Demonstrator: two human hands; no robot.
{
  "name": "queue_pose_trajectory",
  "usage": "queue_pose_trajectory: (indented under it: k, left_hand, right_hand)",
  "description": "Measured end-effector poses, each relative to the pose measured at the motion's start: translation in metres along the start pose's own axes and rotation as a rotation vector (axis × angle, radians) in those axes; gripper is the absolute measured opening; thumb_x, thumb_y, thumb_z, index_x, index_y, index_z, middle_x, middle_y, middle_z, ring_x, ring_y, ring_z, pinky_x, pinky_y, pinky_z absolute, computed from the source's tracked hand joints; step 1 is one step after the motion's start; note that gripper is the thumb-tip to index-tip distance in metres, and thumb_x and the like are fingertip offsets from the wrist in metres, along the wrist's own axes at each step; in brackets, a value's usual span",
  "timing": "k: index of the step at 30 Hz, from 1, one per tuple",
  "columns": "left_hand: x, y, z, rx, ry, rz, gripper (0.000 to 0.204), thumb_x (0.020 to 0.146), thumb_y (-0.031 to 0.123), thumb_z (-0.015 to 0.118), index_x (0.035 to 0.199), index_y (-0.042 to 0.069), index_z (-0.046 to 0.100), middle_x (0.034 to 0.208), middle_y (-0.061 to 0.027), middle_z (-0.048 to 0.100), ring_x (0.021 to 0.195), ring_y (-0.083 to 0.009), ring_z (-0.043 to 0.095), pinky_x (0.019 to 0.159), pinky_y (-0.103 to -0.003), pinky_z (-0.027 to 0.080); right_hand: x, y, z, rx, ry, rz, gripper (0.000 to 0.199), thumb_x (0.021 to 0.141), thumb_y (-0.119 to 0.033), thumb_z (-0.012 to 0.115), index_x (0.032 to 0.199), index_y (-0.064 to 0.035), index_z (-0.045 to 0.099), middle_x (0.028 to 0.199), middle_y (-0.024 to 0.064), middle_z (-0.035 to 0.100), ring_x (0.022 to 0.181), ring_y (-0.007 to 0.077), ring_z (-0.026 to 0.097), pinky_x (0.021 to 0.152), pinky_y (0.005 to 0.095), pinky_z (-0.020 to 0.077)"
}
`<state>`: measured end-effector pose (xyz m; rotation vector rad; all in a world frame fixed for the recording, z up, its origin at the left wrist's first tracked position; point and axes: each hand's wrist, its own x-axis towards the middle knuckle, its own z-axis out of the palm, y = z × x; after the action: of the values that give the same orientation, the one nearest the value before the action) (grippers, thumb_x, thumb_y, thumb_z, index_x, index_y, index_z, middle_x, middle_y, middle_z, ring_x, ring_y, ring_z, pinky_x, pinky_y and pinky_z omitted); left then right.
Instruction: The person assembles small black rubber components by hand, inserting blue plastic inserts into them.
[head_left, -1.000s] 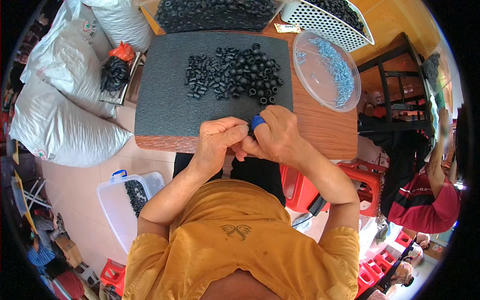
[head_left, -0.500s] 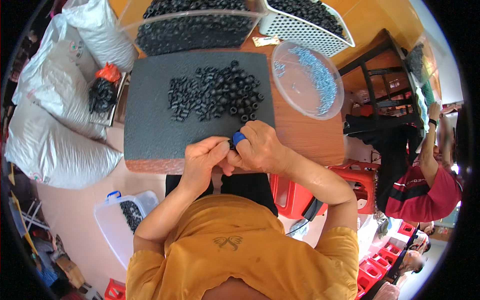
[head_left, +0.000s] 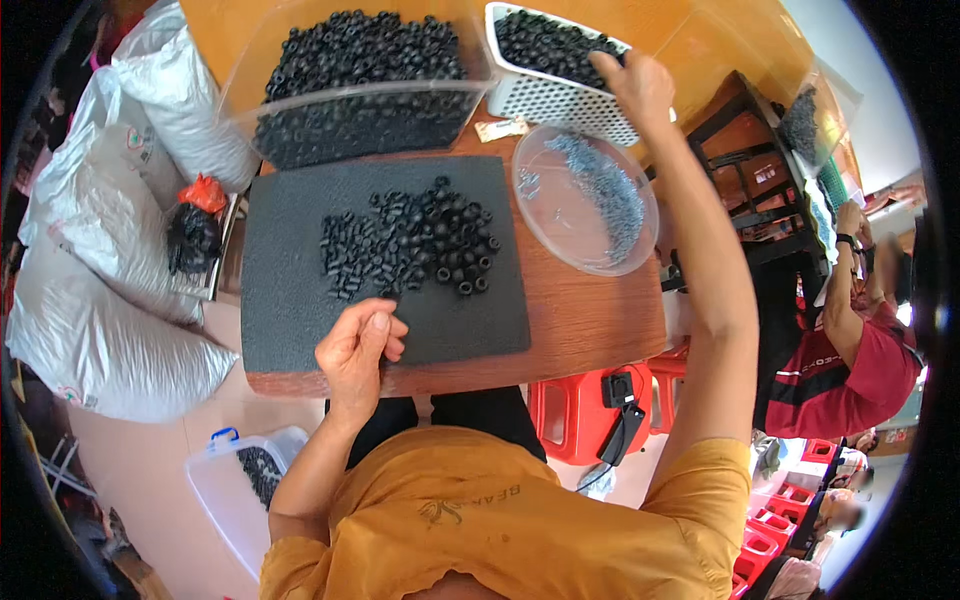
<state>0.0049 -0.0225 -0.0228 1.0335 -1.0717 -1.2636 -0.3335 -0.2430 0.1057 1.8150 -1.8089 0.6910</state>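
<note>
The left hand is resting at the near edge of the dark foam mat, fingers curled loosely together; whether a part is being pinched inside them cannot be told. Just beyond it, a loose pile of small black ring-shaped parts is lying on the mat, touching nothing else, so a fair batch is judged to be waiting for handling. To the right of the mat, a clear round dish is holding small bluish metal pieces, still plentiful. Farther off, the right hand is reaching over the rim of the white perforated basket, fingers spread and touching its black parts. Beside the basket, a large clear tub is sitting heaped with the same black parts. Most of the work appears to be remaining.
</note>
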Motion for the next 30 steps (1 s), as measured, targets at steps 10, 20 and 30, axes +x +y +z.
queue_pose_trajectory:
  k: [10,20,30]
  left_hand:
    - [0.003,-0.009,0.001,0.005,0.100,0.098,0.019,0.085,0.004,0.057,0.103,0.000,0.054,0.082,-0.0084,0.062,0.063,-0.0089,0.054,0.055,-0.020,0.045]
    - [0.024,0.010,0.019,0.837,-0.053,0.746,0.023,0.067,-0.006,0.064,0.089,-0.002,0.060,0.081,-0.0130,0.061,0.071,-0.0262,0.057,0.062,-0.031,0.045]
    - [0.054,0.006,0.037,1.197,-0.108,0.880,0.021,0.064,0.002,0.064,0.083,0.001,0.055,0.069,-0.0081,0.048,0.066,-0.0233,0.048,0.056,-0.031,0.042]
  right_hand:
    - [-0.060,-0.028,0.007,0.144,0.019,-0.126,0.028,0.075,-0.022,0.063,0.065,0.0014,0.051,0.065,0.0217,0.056,0.062,0.0398,0.055,0.056,0.0458,0.0430]
    - [-0.156,-0.056,-0.028,0.429,-0.140,-0.134,0.024,0.069,-0.010,0.068,0.063,0.0008,0.048,0.062,0.0159,0.050,0.058,0.0333,0.052,0.051,0.0413,0.0405]
    - [-0.163,-0.029,-0.036,0.417,-0.156,0.081,0.021,0.072,-0.011,0.065,0.066,0.0015,0.050,0.064,0.0165,0.052,0.060,0.0342,0.052,0.055,0.0411,0.0401]
